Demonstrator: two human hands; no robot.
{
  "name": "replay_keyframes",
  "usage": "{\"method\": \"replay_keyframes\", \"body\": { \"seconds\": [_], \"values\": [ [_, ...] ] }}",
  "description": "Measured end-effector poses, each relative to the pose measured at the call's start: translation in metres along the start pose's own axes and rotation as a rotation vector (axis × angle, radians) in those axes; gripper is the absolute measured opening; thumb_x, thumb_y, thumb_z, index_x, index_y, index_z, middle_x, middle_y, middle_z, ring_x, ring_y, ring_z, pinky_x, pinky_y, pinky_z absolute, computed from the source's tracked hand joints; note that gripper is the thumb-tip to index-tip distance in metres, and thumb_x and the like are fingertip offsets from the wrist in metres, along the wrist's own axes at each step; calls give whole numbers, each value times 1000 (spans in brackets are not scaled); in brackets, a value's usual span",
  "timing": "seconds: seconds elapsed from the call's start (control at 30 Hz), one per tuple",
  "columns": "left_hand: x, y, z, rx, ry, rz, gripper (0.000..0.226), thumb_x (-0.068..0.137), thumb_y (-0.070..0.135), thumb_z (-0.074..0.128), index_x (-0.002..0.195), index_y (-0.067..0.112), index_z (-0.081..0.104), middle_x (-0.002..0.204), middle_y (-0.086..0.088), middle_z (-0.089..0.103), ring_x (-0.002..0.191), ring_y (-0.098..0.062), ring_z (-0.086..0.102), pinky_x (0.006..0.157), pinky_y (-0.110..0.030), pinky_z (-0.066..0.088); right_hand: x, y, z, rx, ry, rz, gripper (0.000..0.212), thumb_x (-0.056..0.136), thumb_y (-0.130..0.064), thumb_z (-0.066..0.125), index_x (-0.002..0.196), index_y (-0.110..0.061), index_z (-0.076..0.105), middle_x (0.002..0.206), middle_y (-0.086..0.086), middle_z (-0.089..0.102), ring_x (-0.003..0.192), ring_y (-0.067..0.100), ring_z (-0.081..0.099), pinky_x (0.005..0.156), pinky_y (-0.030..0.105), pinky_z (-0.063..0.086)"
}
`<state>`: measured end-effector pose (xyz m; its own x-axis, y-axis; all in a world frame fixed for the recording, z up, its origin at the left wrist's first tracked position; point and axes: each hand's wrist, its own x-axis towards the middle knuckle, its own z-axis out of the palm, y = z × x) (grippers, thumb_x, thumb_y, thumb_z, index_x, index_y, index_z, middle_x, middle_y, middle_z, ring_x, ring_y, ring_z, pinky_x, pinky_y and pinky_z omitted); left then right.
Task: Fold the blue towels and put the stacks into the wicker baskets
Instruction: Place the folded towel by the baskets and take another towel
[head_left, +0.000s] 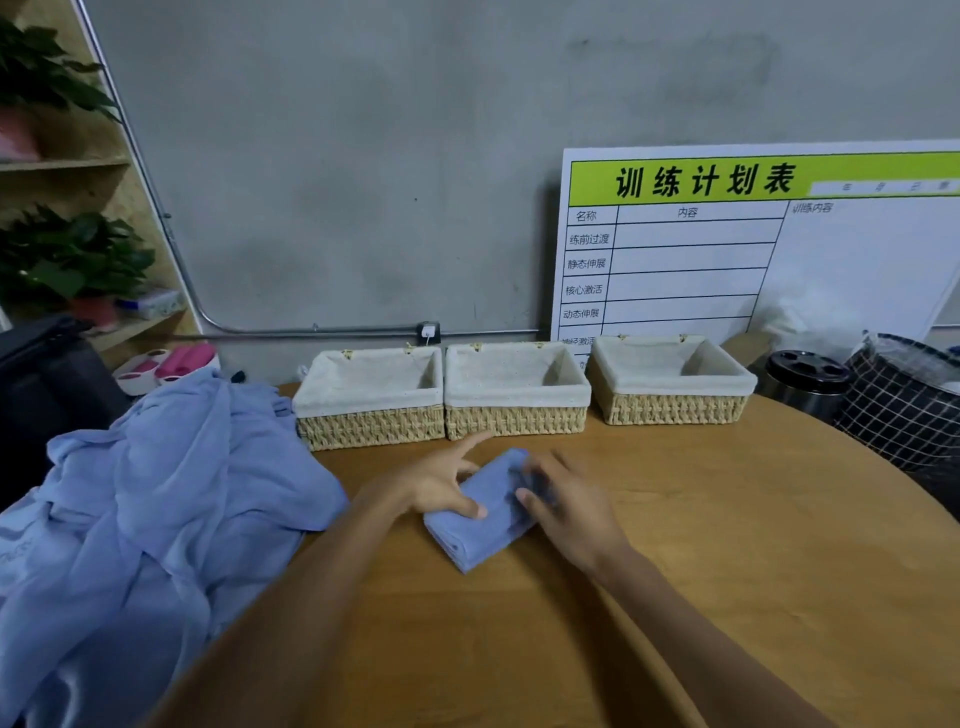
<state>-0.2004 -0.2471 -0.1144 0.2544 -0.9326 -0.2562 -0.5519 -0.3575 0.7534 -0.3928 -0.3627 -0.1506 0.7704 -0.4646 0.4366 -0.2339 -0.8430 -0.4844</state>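
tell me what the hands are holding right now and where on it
Both hands are on the folded blue towel on the table: the left hand grips its left edge, thumb on top; the right hand, motion-blurred, is at its right end.

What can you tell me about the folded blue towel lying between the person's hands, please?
The folded blue towel is a small, soft cloth rectangle, folded into several layers showing at its near edge. It lies askew on the wooden table, before the middle wicker basket. The left hand pinches its left side; the blurred right hand rests on its right.
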Motion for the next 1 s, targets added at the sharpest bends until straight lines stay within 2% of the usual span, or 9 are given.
{"method": "replay_keyframes", "body": {
  "seconds": [0.07,0.13,0.23,0.33,0.5,0.6,0.73,0.87,1.0],
  "values": [
    [19,10,-7,134,23,43,110,79,12,84,155,48,14,143,-2,51,112,-21,61,87,-33,56,13,12,-2,-170,-84,-91,26,94,-34,56,120,-28,60,129,-8,55,116,21,49,92,40,42],
    [38,14,-7,242,140,84,106,78,14,86,155,45,21,140,2,51,111,-18,59,89,-33,54,24,27,-2,-212,-201,-32,35,99,-38,50,134,-34,55,145,-12,47,132,18,40,104,40,35],
    [51,4,1,277,466,110,87,76,29,88,148,38,40,128,5,56,110,-15,60,88,-32,54,27,49,2,-161,-273,73,42,103,-40,46,145,-36,47,155,-13,37,137,22,37,109,36,33],
    [47,-26,22,52,708,41,62,79,43,83,133,35,54,108,10,60,97,-9,62,85,-34,55,24,58,12,-115,-214,94,43,103,-40,48,146,-32,48,157,-9,36,135,25,39,109,33,31],
    [53,-48,32,-142,796,-8,63,78,49,82,131,30,55,104,9,63,91,-8,63,82,-34,56,36,57,31,-142,-157,89,44,101,-38,52,144,-24,52,154,0,41,139,25,39,110,33,27],
    [66,-44,25,-186,866,-9,64,78,44,84,130,25,52,100,6,63,88,-10,63,77,-31,55,43,57,39,-162,-130,120,45,104,-38,47,146,-23,48,156,1,36,130,32,40,106,34,31],
    [76,-50,23,-235,966,-20,54,75,40,86,113,22,53,91,4,64,82,-14,66,65,-25,52,53,54,48,-179,-114,147,46,105,-37,44,148,-22,45,157,2,33,120,33,40,103,37,35],
    [80,-57,25,-256,1014,19,49,76,37,87,111,19,58,90,6,66,81,-11,68,67,-28,56,50,57,57,-210,-26,109,43,103,-36,48,143,-20,52,150,5,44,107,33,45,92,41,44],
    [76,-56,27,-283,1022,16,49,76,39,86,112,18,61,92,8,67,82,-7,69,71,-28,58,49,56,57,-228,-43,135,56,102,-52,26,143,-24,51,150,-1,44,111,30,45,94,38,43]
  ]
}}
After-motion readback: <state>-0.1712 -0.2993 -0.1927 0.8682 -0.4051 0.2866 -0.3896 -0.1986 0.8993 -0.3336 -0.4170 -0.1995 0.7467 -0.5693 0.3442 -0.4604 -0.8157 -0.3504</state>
